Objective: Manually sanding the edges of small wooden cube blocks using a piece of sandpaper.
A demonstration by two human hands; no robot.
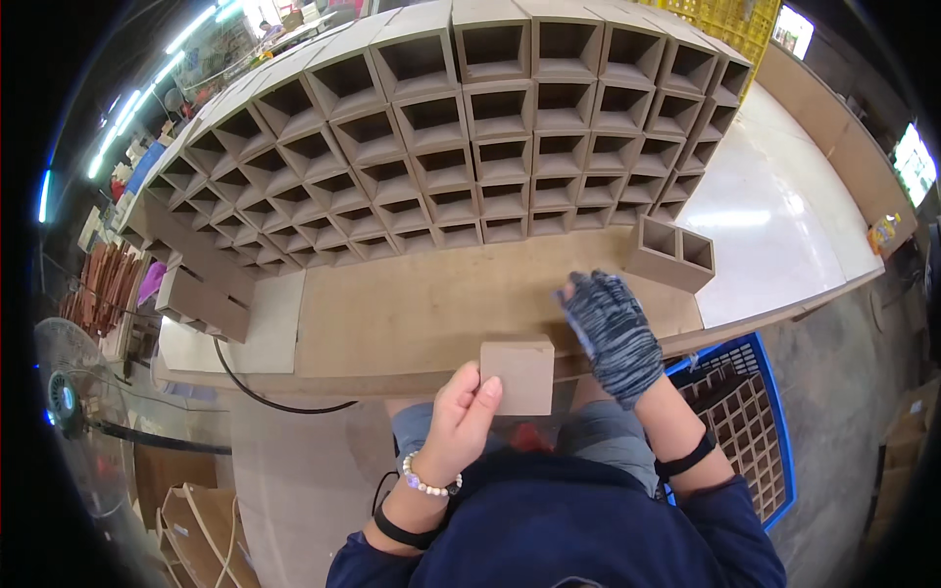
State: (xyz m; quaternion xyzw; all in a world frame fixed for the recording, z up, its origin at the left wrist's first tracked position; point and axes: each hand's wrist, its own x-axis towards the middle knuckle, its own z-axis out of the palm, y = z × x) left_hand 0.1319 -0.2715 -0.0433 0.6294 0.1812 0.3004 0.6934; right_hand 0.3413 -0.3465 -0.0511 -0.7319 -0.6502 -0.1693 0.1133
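Note:
My left hand (465, 412) grips a small square brown fibreboard box (518, 380) by its left side, thumb on the near face. The box is in front of my body at the table's front edge. Just right of it, my right hand (618, 333) wears a grey and black knitted glove. Its fingers are curled, and a thin bluish edge shows along the thumb side; what it belongs to I cannot make out. Beyond both hands stands a wall of stacked open brown boxes (505, 157). A two-compartment box (670, 253) sits on the table, right of my gloved hand.
The wooden work board (412, 309) lies on a white table (774, 216). More boxes (201, 304) stand at the left end, by a black cable (265, 394). A blue crate (789, 470) of boxes is at my right, a fan (78, 412) at far left.

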